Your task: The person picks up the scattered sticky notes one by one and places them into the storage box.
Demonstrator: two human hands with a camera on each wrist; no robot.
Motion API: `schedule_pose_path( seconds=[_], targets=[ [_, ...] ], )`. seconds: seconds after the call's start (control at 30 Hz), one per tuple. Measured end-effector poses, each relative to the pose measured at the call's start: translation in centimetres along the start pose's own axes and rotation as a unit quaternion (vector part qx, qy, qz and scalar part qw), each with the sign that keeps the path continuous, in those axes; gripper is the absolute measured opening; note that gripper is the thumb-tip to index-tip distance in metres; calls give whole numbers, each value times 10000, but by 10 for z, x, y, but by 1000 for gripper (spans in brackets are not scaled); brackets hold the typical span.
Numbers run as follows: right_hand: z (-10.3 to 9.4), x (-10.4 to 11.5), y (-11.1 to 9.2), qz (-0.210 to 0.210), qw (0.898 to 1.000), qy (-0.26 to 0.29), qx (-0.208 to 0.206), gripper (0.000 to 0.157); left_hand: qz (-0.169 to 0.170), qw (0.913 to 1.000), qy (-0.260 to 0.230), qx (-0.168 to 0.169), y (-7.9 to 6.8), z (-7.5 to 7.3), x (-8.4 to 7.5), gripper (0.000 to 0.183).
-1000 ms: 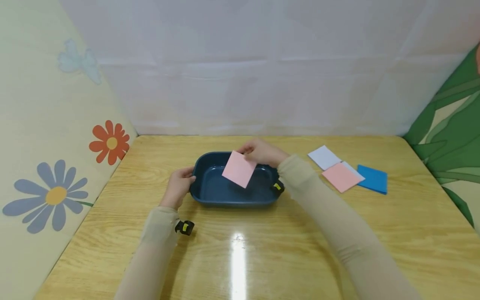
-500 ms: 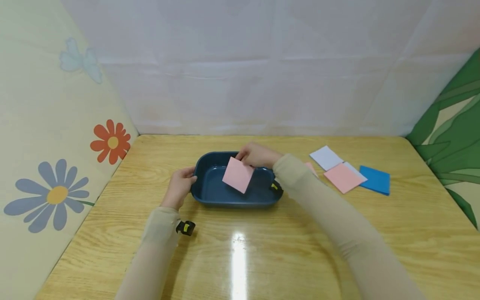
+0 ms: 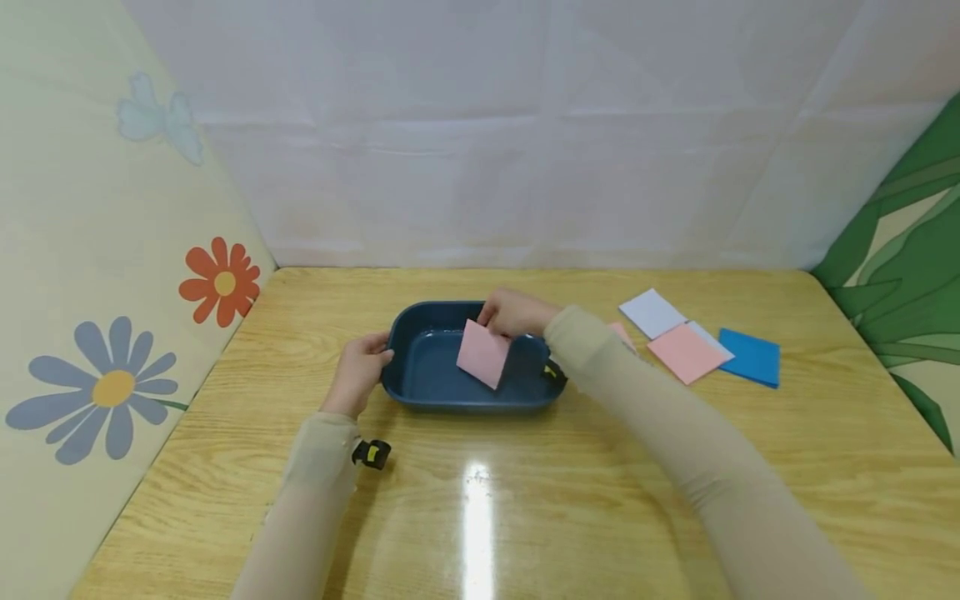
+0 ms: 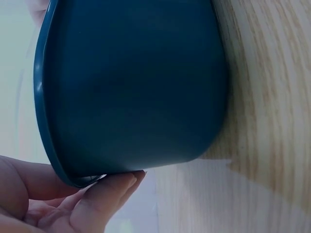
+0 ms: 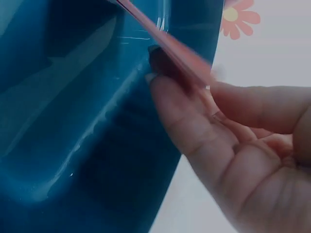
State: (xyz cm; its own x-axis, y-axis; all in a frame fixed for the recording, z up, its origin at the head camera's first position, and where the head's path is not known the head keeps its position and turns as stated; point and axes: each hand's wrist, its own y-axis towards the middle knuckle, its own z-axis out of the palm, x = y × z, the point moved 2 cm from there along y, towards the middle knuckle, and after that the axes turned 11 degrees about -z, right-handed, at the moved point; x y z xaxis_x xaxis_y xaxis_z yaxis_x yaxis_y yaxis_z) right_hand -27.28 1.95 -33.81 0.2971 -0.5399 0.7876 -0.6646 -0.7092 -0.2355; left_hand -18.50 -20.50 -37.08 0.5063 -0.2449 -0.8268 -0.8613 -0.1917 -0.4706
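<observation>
A dark blue rectangular basin (image 3: pixel 423 367) rests on the wooden table. My left hand (image 3: pixel 356 375) holds its left end; in the left wrist view the thumb and fingers (image 4: pixel 104 194) pinch the rim. Over the basin, my right hand (image 3: pixel 519 313) pinches a thin pink square (image 3: pixel 483 354) by its upper corner. The square hangs tilted within the basin's outline. In the right wrist view it appears edge-on, as a thin pink strip (image 5: pixel 182 56) between thumb and fingers. Whether its lower corner touches the basin floor, I cannot tell.
To the right lie white squares (image 3: pixel 651 313), a pink square (image 3: pixel 688 353) overlapping one, and a blue square stack (image 3: pixel 750 357) beside them. Another pink piece (image 3: pixel 622 333) is partly hidden by my right sleeve. A pale cloth (image 3: pixel 480 183) hangs behind the table (image 3: pixel 585 508).
My right hand has come down slightly with the pink square, which has turned and shifted a little rightward since half a second ago. My left hand stays on the basin's rim.
</observation>
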Motion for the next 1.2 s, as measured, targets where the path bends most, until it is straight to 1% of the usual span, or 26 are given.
schedule_pose_path(
  seconds=[0.17, 0.27, 0.5, 0.8, 0.93, 1.2],
  targets=[
    [-3, -1, -2, 249, 9997, 21, -40, 36, -4, 10000, -16, 15, 0, 0, 0, 45],
    [-6, 0, -4, 289, 9995, -52, -138, 35, -24, 10000, -15, 5, 0, 0, 0, 44],
    [-12, 0, -10, 318, 9986, 61, -407, 35, -60, 10000, -51, 9, -1, 1, -1, 45],
    [-19, -3, -22, -21, 9967, 291, -753, 36, -59, 10000, -25, -23, -1, 1, -1, 45],
    [-20, -4, -28, -61, 9946, 508, -904, 37, -61, 10000, -59, -1, -2, 0, -1, 45],
    [-22, -7, -37, -199, 9916, 649, -1101, 37, -123, 9999, -72, 40, -1, -2, 0, 45]
  ],
)
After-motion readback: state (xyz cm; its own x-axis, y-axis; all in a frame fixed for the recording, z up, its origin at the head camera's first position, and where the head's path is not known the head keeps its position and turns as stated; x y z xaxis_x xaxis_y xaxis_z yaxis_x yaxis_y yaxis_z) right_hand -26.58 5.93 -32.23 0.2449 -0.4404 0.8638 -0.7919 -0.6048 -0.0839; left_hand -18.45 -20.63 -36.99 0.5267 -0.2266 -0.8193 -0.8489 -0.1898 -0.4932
